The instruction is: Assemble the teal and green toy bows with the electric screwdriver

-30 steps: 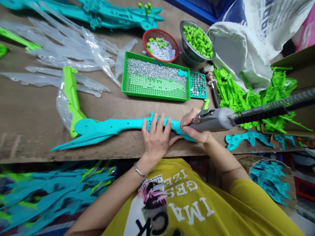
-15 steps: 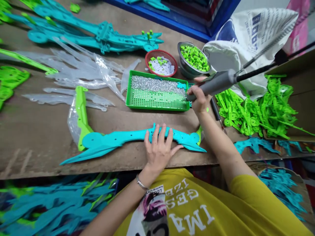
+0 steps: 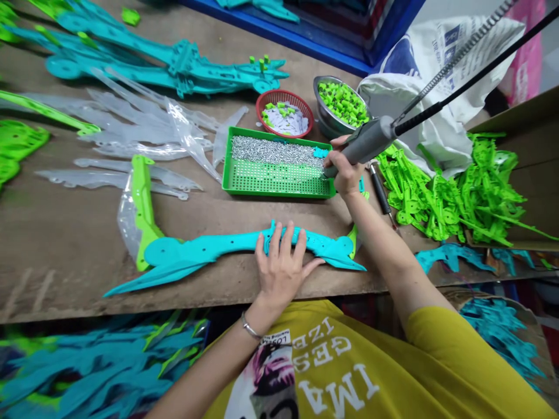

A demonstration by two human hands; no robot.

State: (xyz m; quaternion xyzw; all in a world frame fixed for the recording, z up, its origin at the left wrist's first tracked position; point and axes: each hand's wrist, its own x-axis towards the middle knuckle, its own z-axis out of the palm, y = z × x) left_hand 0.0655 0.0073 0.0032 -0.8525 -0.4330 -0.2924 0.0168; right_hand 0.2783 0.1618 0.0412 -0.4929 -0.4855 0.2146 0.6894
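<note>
My left hand (image 3: 282, 265) lies with fingers spread on a turquoise plastic bow-shaped part (image 3: 209, 247), pressing it against the table. At the part's left end sits a lime-green limb piece (image 3: 144, 212) with a clear plastic blade (image 3: 128, 224) along it. Another green piece shows at the right end, partly hidden by my right arm. My right hand (image 3: 347, 169) is closed round a grey electric screwdriver (image 3: 371, 141) with a cable. The screwdriver's front end is over the right side of a green perforated tray (image 3: 279, 189) of small silvery screws; its tip is hidden.
Behind the tray stand a red basket (image 3: 262, 119) and a metal bowl (image 3: 325, 119) with small green pieces. Clear blades (image 3: 148, 122) and turquoise assemblies (image 3: 174, 67) lie at left. Green parts (image 3: 414, 192) and another screwdriver (image 3: 379, 189) are at right.
My right hand and the screwdriver have shifted slightly left, and the tool's back end has swung left. My left hand stays flat on the turquoise part.
</note>
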